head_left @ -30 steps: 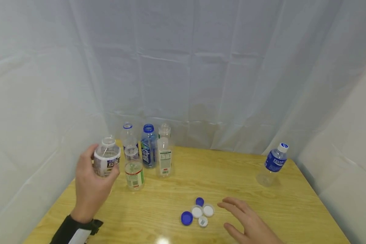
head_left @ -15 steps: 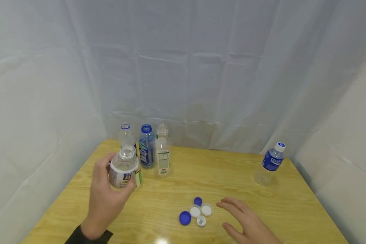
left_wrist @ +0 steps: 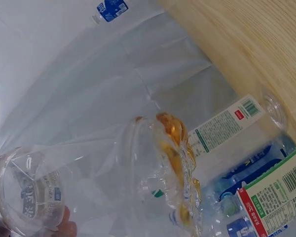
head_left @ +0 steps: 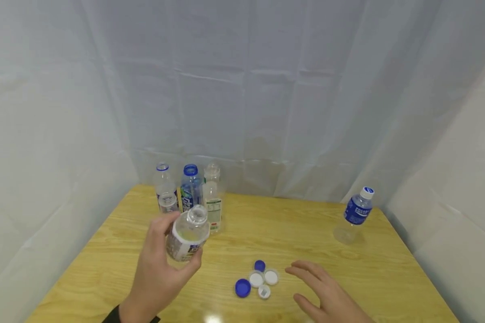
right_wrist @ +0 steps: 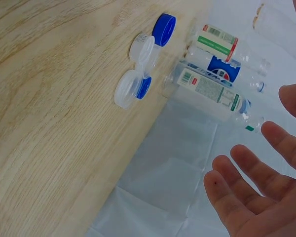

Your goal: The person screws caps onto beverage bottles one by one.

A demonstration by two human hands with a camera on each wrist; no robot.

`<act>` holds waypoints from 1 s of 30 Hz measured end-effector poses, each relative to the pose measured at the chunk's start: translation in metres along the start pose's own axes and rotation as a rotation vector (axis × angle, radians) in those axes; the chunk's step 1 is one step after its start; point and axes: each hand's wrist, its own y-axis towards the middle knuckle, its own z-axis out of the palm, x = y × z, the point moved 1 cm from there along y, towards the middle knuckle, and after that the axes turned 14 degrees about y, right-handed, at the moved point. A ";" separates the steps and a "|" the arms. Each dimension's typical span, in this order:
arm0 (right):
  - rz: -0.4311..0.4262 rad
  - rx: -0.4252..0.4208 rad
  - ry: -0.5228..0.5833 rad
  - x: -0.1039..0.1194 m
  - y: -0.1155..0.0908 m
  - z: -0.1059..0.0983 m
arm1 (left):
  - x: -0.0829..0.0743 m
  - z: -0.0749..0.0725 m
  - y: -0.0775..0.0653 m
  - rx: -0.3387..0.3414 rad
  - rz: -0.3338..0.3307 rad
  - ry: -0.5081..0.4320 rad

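Note:
In the head view my left hand (head_left: 157, 269) grips a clear plastic bottle (head_left: 191, 231) around its labelled part, raised above the table. The bottle has no cap, and its mouth leans slightly right. Close up in the left wrist view, its clear wall and ridged base (left_wrist: 177, 168) show an amber tint. My right hand (head_left: 325, 291) hovers with fingers spread and holds nothing. Just left of it lie several bottle caps: a large blue cap (head_left: 243, 288), a small blue cap (head_left: 260, 266) and white caps (head_left: 271, 277).
Uncapped bottles stand at the back left, among them a blue bottle (head_left: 190, 188) and a clear bottle with a pale label (head_left: 213, 213). My left hand and its bottle partly hide them. A blue-labelled bottle with a white cap (head_left: 357, 211) stands at the right. Pale sheeting (head_left: 266, 112) surrounds the table (head_left: 291, 224).
My left hand has carried the bottle rightward and down toward the caps, passing in front of the standing bottles. The right hand stays nearly in place.

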 end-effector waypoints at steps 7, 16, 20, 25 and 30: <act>0.025 0.009 0.009 0.000 0.000 -0.001 | -0.007 0.005 -0.005 0.076 -0.027 0.025; 0.016 0.017 0.010 -0.004 -0.001 0.001 | -0.011 0.016 -0.009 0.056 0.074 0.027; 0.012 0.025 0.011 -0.005 0.000 0.003 | -0.012 0.018 -0.010 0.090 0.080 0.037; 0.020 0.025 0.003 -0.006 0.000 0.006 | -0.014 0.021 -0.011 0.135 0.096 0.029; 0.020 0.027 0.014 -0.007 0.000 0.007 | -0.015 0.026 -0.011 0.164 0.114 0.028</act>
